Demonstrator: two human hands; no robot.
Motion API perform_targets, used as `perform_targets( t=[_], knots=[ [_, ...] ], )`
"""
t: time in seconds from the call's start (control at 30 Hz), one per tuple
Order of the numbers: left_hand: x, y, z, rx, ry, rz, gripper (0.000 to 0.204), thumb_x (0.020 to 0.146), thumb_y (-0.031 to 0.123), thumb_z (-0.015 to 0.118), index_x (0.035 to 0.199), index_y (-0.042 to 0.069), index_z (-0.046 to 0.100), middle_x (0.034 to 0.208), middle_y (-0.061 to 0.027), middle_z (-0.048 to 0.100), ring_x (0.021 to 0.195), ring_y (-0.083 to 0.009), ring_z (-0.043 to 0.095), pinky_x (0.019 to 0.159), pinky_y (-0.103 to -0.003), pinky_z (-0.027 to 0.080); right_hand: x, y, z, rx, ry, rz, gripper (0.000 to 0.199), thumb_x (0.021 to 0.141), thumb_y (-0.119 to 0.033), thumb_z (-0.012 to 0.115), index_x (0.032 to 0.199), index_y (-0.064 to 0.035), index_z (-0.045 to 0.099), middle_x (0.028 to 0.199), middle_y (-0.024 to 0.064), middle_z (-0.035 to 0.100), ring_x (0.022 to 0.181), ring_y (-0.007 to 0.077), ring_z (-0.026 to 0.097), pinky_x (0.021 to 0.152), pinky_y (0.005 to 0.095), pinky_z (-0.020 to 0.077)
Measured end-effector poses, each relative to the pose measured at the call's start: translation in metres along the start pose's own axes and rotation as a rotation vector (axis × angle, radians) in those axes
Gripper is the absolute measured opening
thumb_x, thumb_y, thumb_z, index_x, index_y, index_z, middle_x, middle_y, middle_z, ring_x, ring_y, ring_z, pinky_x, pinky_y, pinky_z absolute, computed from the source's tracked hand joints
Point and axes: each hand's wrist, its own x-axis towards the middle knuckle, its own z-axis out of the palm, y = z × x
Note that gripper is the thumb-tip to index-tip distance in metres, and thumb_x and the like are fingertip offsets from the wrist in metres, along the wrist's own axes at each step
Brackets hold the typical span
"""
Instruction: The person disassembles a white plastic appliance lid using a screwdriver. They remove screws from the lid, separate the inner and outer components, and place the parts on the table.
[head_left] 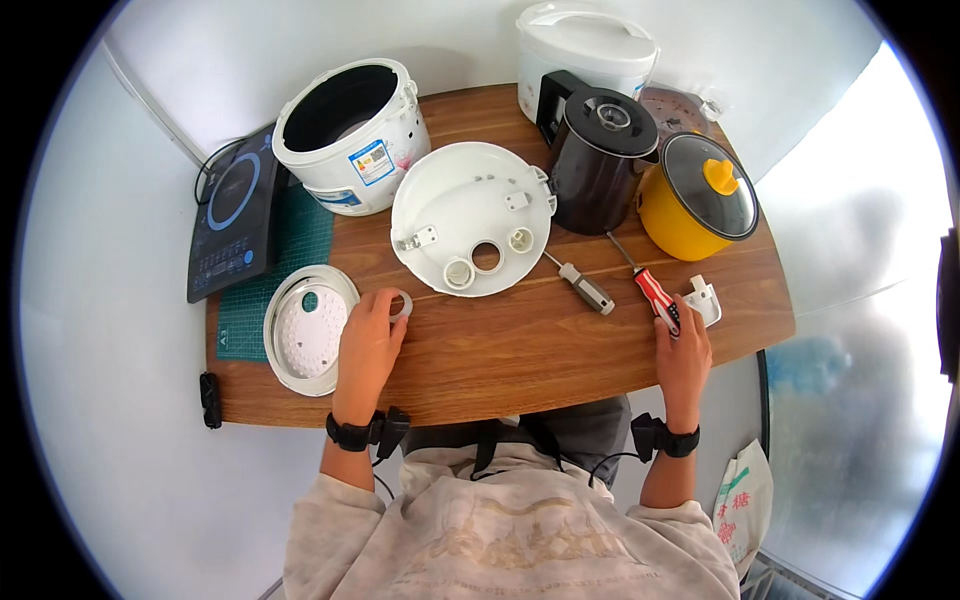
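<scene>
My left hand is closed at a small translucent white ring, its fingertips gripping the near side. Left of it, a round metal inner lid plate with small holes lies partly on the cutting mat. My right hand has its fingers closed around the red, white and blue handle of a screwdriver, which lies with its shaft pointing away. Right beside those fingers rests a small white plastic part. Between the hands, farther back, a white round lid shell shows its inner side.
A grey-handled screwdriver lies mid-table. Behind stand a white rice cooker body, a dark kettle, a yellow pot and another white cooker. A black induction cooker overlaps the green cutting mat at left.
</scene>
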Motion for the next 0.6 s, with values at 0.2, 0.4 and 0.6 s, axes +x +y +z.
perform_targets(
  t=[0.2, 0.4, 0.6],
  knots=[
    [-0.007, 0.018, 0.010, 0.097, 0.067, 0.091, 0.045, 0.085, 0.002, 0.071, 0.127, 0.006, 0.056, 0.110, -0.0190, 0.063, 0.098, -0.0404, 0.062, 0.083, -0.048, 0.053, -0.006, 0.010, -0.013, -0.005, 0.023, -0.023, 0.050, 0.092, -0.012, 0.070, 0.140, -0.0091, 0.056, 0.140, 0.0171, 0.055, 0.117, 0.0400, 0.062, 0.094, 0.0455, 0.0537],
    [-0.016, 0.016, -0.002, 0.074, 0.041, 0.077, 0.052, 0.085, 0.004, 0.073, 0.134, 0.007, 0.053, 0.119, -0.0208, 0.062, 0.106, -0.0410, 0.062, 0.090, -0.047, 0.053, -0.011, -0.004, -0.021, -0.027, 0.047, -0.082, 0.052, 0.090, -0.009, 0.070, 0.140, -0.0100, 0.056, 0.143, 0.0202, 0.050, 0.125, 0.0424, 0.057, 0.100, 0.0470, 0.0510],
    [-0.040, 0.003, -0.027, 0.078, 0.073, 0.084, 0.053, 0.087, 0.008, 0.074, 0.135, 0.009, 0.054, 0.129, -0.0211, 0.057, 0.115, -0.0422, 0.059, 0.095, -0.047, 0.052, -0.023, -0.055, -0.032, 0.050, 0.066, -0.184, 0.046, 0.088, -0.009, 0.071, 0.133, -0.0093, 0.060, 0.134, 0.0178, 0.056, 0.121, 0.0395, 0.059, 0.096, 0.0455, 0.0517]
  ],
)
